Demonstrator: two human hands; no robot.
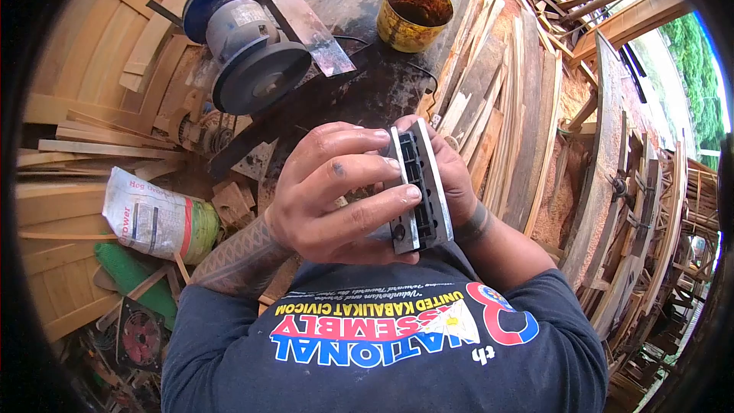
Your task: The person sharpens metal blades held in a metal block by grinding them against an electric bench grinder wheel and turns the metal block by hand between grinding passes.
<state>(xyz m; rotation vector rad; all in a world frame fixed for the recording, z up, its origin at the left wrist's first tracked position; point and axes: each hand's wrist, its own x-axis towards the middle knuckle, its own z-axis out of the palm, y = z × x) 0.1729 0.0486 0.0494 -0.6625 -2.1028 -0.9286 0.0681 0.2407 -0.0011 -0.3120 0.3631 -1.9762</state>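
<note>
In front of my chest I hold a narrow metal block (422, 187) upright, with bright edges and a dark slotted channel running along it. The fingers of my left hand (336, 191) lie bent against its left plate, the fingertips on the bright edge. My right hand (451, 172) grips the block from the right and behind, and most of its fingers are hidden. Beyond my hands stands a bench grinder (245, 42) with a large dark wheel (262, 78) facing me. What exactly the block belongs to I cannot make out.
A stained yellow bucket (414, 14) with dark contents stands on the worn bench, near a flat metal strip (302, 19). Long wood strips (512, 122) and sawdust lie to the right. At left are a white-and-green sack (157, 214), wood offcuts and a small fan (141, 336).
</note>
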